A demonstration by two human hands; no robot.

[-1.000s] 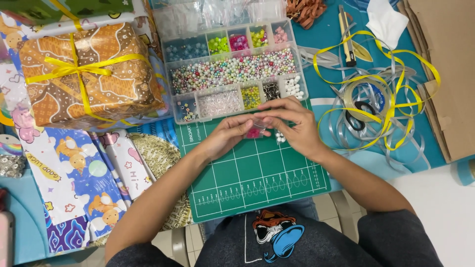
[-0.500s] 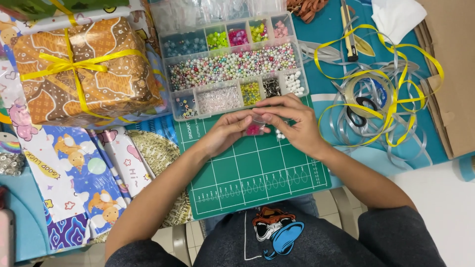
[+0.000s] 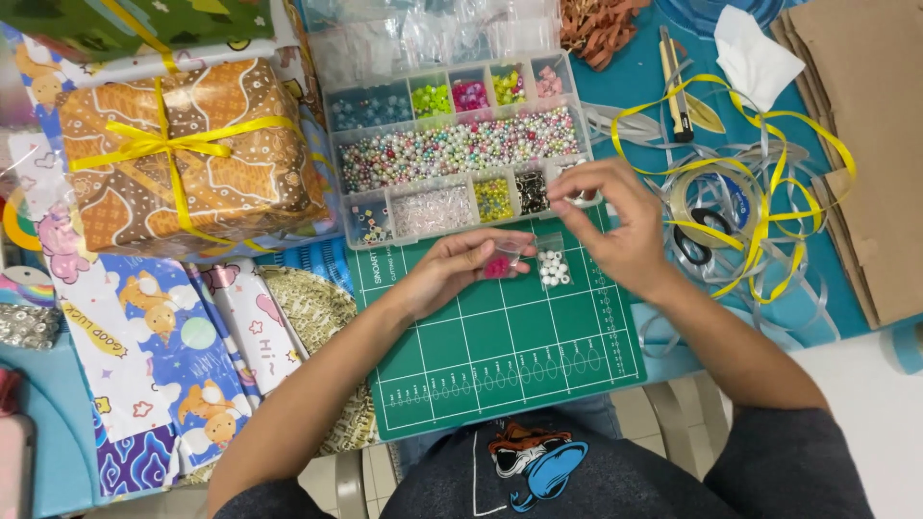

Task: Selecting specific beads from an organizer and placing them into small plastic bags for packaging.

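**Bead work on green mat: right hand shifted to organiser**

- Change: the right hand (image 3: 615, 226) has left the pink-bead bag and now reaches over the bead box's (image 3: 461, 144) lower right compartment, fingers pinched; what they hold cannot be told.
- Left hand (image 3: 461, 269): stays on the mat (image 3: 500, 336), grip closed on a small clear bag of pink beads (image 3: 500, 264).
- A clear bag of white beads (image 3: 552, 261), now uncovered, lies on the mat just beside it.
- Surroundings: brown wrapped gift (image 3: 183, 154) tied with yellow ribbon, left of the box; patterned wrapping sheets (image 3: 163, 346) below it; yellow and silver ribbon tangle (image 3: 760, 202) with tape roll (image 3: 707, 192) right; yellow cutter (image 3: 673, 82); cardboard (image 3: 865, 135) at far right of the tabletop.
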